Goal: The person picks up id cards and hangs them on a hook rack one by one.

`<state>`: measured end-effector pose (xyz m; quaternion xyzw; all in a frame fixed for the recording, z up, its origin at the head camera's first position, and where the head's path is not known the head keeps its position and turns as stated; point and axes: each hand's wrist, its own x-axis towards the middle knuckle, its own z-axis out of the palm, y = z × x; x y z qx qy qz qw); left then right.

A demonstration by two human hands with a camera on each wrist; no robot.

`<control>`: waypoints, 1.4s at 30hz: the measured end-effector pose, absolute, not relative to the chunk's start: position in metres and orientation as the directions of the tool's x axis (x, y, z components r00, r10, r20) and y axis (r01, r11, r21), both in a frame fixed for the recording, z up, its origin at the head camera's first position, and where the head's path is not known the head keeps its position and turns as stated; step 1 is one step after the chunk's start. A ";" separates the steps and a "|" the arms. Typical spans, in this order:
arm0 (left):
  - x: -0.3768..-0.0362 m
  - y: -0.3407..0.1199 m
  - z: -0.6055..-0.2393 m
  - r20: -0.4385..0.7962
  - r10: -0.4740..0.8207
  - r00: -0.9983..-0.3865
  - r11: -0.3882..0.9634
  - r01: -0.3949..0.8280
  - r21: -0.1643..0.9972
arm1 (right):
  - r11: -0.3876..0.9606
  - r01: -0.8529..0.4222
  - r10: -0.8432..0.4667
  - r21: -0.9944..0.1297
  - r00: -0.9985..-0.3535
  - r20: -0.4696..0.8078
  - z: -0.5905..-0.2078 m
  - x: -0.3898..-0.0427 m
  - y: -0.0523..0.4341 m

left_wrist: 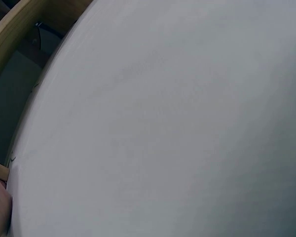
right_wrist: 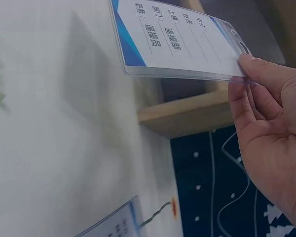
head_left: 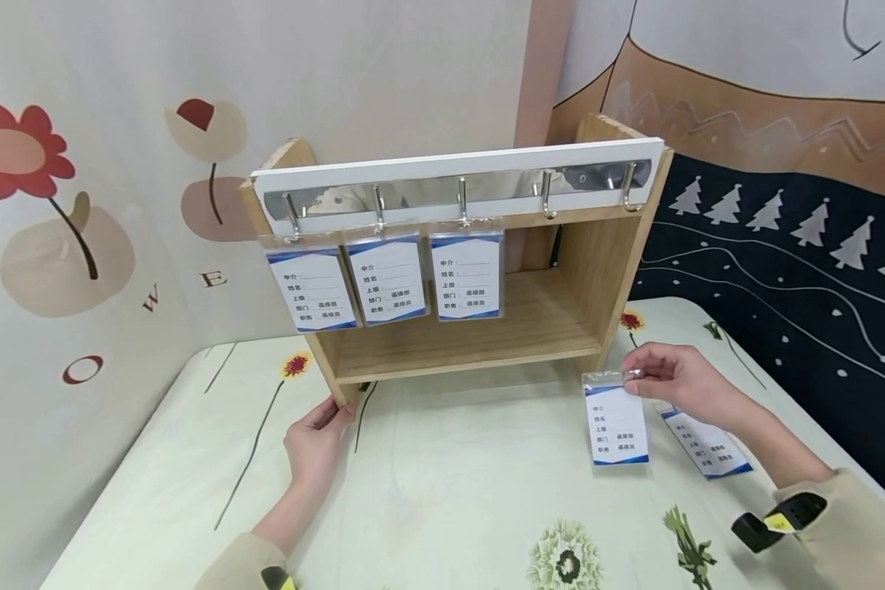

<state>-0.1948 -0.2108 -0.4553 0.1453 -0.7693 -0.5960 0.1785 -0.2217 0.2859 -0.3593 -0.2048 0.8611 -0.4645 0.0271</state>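
My right hand (head_left: 674,381) pinches the top edge of a badge holder (head_left: 616,426), a clear sleeve with a white and blue printed card. In the right wrist view, thumb and fingers hold this badge near its slot, above the tablecloth. My left hand (head_left: 317,442) grips the bottom of the left side panel of a wooden shelf (head_left: 457,348). Three matching badge holders, a left one (head_left: 313,291), a middle one (head_left: 387,279) and a right one (head_left: 467,276), hang from the metal hook rail (head_left: 420,197) across the shelf's top. The rail's two rightmost hooks carry nothing.
Another badge holder (head_left: 708,445) lies on the flowered tablecloth (head_left: 442,492), below and behind my right hand. A pale printed curtain (head_left: 383,74) hangs behind the shelf. At the right is a dark panel with tree patterns (head_left: 782,270).
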 end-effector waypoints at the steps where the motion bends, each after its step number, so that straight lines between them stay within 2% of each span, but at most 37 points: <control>1: -0.195 -0.211 -0.455 0.101 -0.436 -0.894 0.249 -0.012 0.969 | 0.484 -0.338 -0.378 -0.807 -0.913 0.155 -0.357 -0.222 0.284; 12: -0.193 -0.212 -0.456 0.099 -0.440 -0.893 0.240 -0.011 0.971 | 0.474 -0.427 -0.383 -0.770 -0.888 0.256 -0.329 -0.224 0.265; 26: -0.193 -0.211 -0.455 0.106 -0.436 -0.894 0.259 -0.012 0.966 | 0.485 -0.526 -0.288 -0.699 -0.850 0.441 -0.285 -0.223 0.236; 42: -0.194 -0.210 -0.455 0.102 -0.439 -0.893 0.260 -0.017 0.966 | 0.304 -0.626 -0.199 -0.718 -0.779 0.595 -0.254 -0.221 0.209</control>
